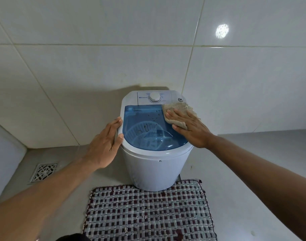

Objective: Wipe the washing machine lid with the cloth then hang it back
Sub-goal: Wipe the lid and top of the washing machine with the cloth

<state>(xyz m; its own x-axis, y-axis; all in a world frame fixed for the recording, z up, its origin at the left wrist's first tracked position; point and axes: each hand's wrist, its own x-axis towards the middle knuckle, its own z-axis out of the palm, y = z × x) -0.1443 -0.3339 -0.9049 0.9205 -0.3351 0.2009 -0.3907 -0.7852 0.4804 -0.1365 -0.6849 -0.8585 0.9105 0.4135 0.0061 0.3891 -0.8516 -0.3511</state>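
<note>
A frayed beige cloth (pixel 178 113) is pressed flat under the spread fingers of the right hand (pixel 188 126), on the far right corner of the translucent blue lid (pixel 148 126). The washing machine (pixel 154 167) is steadied at its left rim by the open left hand (pixel 105 145).

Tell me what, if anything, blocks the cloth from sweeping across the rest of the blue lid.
Nothing visible: the blue lid lies bare ahead of the cloth under the right hand; the left hand rests on the machine's rim.
</note>
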